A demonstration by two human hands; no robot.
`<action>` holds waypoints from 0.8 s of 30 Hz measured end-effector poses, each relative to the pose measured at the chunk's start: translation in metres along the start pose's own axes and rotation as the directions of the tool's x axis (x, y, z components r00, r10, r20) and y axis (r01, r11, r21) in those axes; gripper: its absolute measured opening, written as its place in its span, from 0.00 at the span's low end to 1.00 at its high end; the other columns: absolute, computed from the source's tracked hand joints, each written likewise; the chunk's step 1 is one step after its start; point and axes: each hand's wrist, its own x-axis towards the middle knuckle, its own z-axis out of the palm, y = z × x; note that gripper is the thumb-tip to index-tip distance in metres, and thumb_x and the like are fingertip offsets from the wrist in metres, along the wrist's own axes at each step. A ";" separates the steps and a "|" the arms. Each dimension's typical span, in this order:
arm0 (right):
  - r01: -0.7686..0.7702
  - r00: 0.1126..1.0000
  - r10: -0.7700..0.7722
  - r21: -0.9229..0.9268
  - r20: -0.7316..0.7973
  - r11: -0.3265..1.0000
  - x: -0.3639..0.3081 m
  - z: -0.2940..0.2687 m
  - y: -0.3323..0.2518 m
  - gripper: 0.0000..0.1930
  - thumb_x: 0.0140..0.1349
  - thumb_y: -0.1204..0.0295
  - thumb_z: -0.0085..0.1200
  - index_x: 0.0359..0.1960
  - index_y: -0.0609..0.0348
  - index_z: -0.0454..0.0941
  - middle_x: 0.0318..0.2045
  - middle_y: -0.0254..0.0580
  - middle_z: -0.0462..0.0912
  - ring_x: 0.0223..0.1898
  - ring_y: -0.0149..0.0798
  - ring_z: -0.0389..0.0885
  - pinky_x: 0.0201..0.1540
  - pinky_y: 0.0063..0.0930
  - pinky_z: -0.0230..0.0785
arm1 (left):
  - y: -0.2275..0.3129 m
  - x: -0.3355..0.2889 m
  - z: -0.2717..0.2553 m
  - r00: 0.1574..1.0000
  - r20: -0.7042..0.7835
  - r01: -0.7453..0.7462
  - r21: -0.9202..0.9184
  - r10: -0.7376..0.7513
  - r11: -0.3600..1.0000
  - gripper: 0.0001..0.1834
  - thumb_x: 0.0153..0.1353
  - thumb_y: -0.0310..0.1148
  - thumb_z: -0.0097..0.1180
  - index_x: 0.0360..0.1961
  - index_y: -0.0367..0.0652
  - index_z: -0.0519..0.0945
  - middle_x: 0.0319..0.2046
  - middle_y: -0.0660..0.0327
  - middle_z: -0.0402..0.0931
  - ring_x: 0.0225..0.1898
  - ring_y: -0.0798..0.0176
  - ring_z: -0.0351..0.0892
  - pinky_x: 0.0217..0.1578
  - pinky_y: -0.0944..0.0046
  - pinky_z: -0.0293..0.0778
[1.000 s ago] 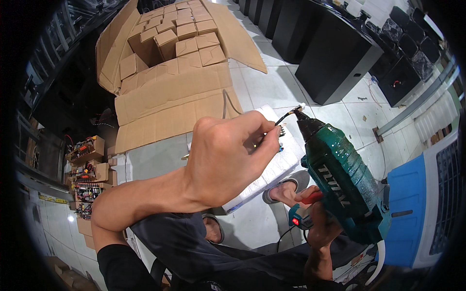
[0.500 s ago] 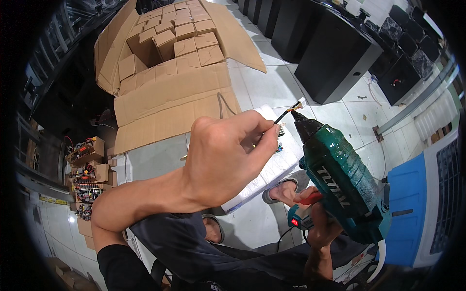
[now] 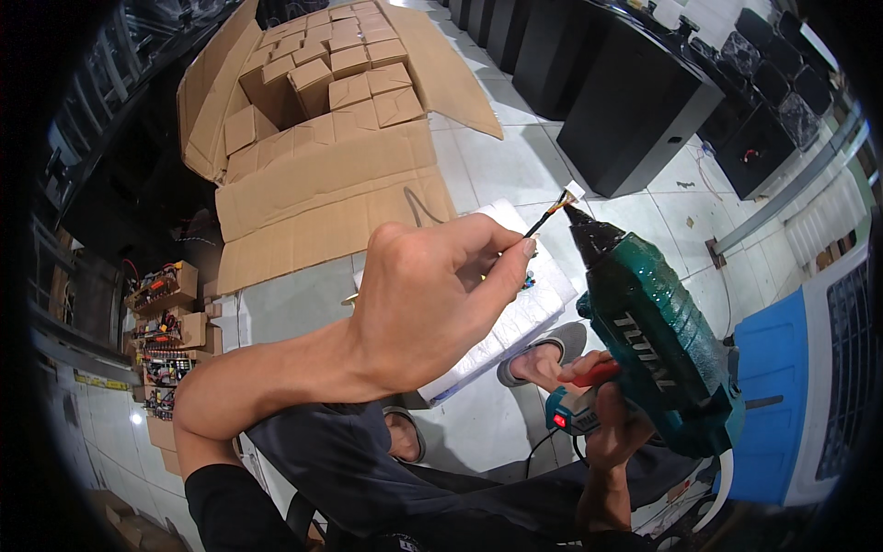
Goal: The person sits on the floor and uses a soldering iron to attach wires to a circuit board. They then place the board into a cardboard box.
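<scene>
My left hand [image 3: 423,308] pinches a thin black-sleeved cable [image 3: 544,221] between thumb and forefinger. Coloured wires fan out at the cable's tip into a small white plug connector [image 3: 575,190]. My right hand [image 3: 614,428] grips the handle of a teal glue gun [image 3: 658,327], its fingers by the red trigger [image 3: 596,373]. The gun's dark nozzle [image 3: 575,214] points up at the wires just below the connector; I cannot tell whether it touches them. Beneath my left hand, a white foam block [image 3: 543,308] carries small electronic parts, mostly hidden.
A large open carton [image 3: 322,198] packed with small brown boxes stands ahead. Black speaker-like cabinets [image 3: 635,110] line the right. Circuit assemblies [image 3: 166,327] on cardboard are stacked at left. A blue-and-white unit [image 3: 791,386] is near my right side. My feet rest by the foam block.
The glue gun has shifted slightly right, and its nozzle has moved along with the wire end. The connector is turned a little. My left hand has hardly moved.
</scene>
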 end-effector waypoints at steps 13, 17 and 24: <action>-0.041 0.999 0.041 0.036 -0.004 0.999 0.000 0.000 -0.002 0.14 0.69 0.72 0.48 0.46 0.75 0.73 0.33 0.56 0.82 0.34 0.46 0.84 0.42 0.44 0.82 | 0.000 0.000 0.001 1.000 -0.008 0.005 -0.041 -0.005 0.999 0.08 0.65 0.26 0.62 0.37 0.28 0.85 0.22 0.60 0.83 0.23 0.76 0.78 0.23 0.75 0.73; -0.005 1.000 0.005 -0.012 -0.030 1.000 -0.002 -0.003 0.007 0.14 0.68 0.71 0.48 0.46 0.75 0.72 0.33 0.56 0.82 0.33 0.46 0.84 0.42 0.43 0.82 | 0.001 0.001 0.002 1.000 -0.003 0.027 -0.045 -0.027 0.999 0.09 0.66 0.26 0.62 0.37 0.28 0.85 0.22 0.60 0.83 0.23 0.76 0.78 0.23 0.75 0.72; 0.021 1.000 -0.021 -0.030 -0.019 0.999 -0.002 -0.005 0.009 0.13 0.69 0.72 0.48 0.45 0.75 0.73 0.34 0.55 0.82 0.34 0.46 0.85 0.41 0.43 0.81 | 0.001 0.001 0.002 1.000 0.006 0.026 -0.055 -0.026 0.998 0.08 0.66 0.26 0.61 0.38 0.28 0.85 0.21 0.60 0.83 0.23 0.76 0.78 0.22 0.75 0.72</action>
